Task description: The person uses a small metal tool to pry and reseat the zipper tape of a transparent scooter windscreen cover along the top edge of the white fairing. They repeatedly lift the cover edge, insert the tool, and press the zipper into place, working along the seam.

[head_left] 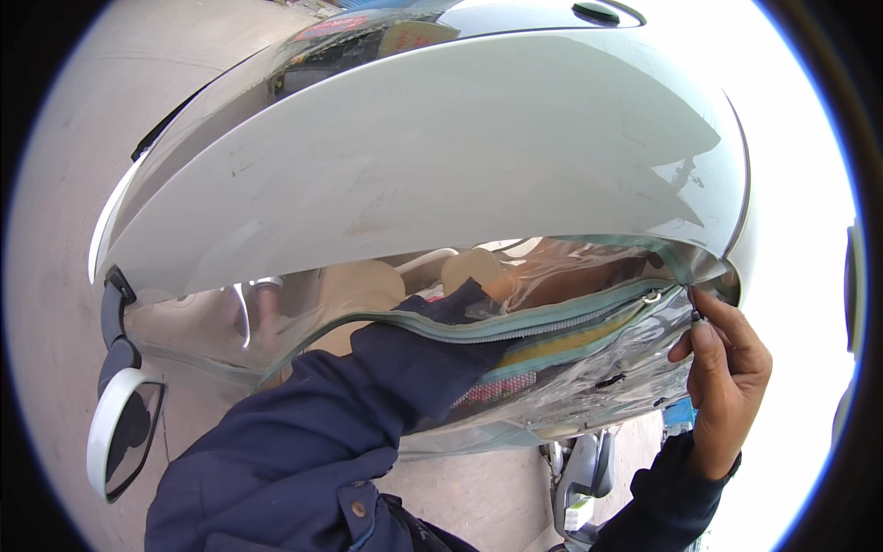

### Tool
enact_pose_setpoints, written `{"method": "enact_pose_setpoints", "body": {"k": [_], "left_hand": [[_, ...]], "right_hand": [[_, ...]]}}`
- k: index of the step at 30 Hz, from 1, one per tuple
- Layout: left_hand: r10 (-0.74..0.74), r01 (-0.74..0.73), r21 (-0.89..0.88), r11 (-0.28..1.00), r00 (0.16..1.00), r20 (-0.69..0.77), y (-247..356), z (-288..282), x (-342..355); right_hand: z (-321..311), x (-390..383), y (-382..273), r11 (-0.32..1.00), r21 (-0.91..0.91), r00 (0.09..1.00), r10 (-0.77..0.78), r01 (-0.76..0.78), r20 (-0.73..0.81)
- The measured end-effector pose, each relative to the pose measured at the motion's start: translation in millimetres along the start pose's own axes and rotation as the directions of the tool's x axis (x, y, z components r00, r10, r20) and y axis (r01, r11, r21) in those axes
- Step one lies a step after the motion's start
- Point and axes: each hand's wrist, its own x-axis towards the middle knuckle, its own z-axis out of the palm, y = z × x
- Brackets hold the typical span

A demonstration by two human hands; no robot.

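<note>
A clear plastic curtain (589, 396) with pale green edging hangs under the white roof of a small vehicle (441, 156). My left arm (303, 414), in a navy sleeve, passes through its unzipped opening. My left hand (570, 271) shows blurred behind the plastic, raised toward the upper right corner; its fingers cannot be made out. Outside that same corner, my right hand (731, 368) pinches a small dark piece (695, 315) between thumb and fingers, just below the edging. A zipper (552, 327) runs along the curtain's edge, with a metal pull (651, 297) near my right hand.
A white-backed side mirror (129, 437) sticks out at the left on a dark arm. Beige seats (363, 285) show inside the vehicle. Below the curtain, a parked scooter (584, 478) stands on the pale concrete ground (478, 492). The roof's curved edge lies just above both hands.
</note>
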Motion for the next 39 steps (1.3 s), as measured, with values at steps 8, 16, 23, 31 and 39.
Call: {"method": "enact_pose_setpoints", "body": {"k": [8,16,23,31,39], "left_hand": [[0.106,-0.088,0.213,0.973,0.992,-0.074,5.0,0.7,1.1],[0.212,-0.168,0.383,0.909,0.974,-0.075,10.3,-4.6,10.7],[0.255,-0.213,0.546,0.81,0.967,-0.001,11.4,-10.4,10.3],[-0.069,0.083,0.078,0.993,0.983,-0.168,23.8,0.0,5.9],[-0.086,0.065,-0.105,0.992,0.973,-0.212,27.2,6.6,4.9]], "right_hand": [[-6.4,10.9,-1.6,0.996,-0.059,0.996,-0.058,0.062,0.067],[-6.6,11.5,12.2,0.968,-0.166,0.981,-0.18,0.189,0.07],[8.6,9.7,10.4,0.927,-0.302,0.974,-0.226,0.222,0.02],[24.3,19.9,-0.5,0.959,-0.256,0.987,-0.146,0.124,-0.068],[23.7,26.0,6.2,0.979,-0.205,0.987,-0.032,0.0,-0.155]]}}
